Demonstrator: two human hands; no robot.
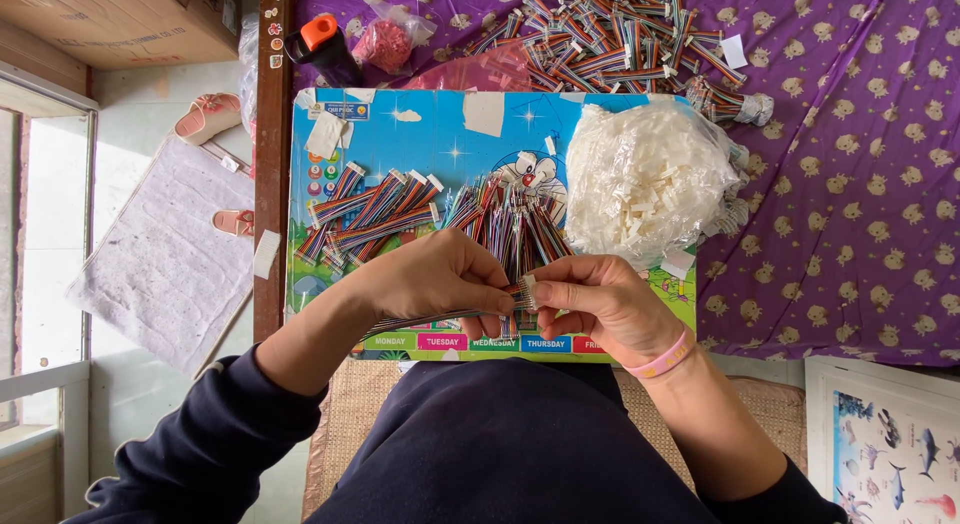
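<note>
Nearest me, my left hand [435,279] pinches a flat multicoloured ribbon of thin wires [440,319] while my right hand [595,299] grips its small white plastic connector [524,293] above the blue cartoon board [440,144], and I judge a skewed push could bend pins.

Purple patterned bedsheet [860,184], wooden bed frame [270,184], pale daylit floor [130,134], cardboard box [120,24]
</note>
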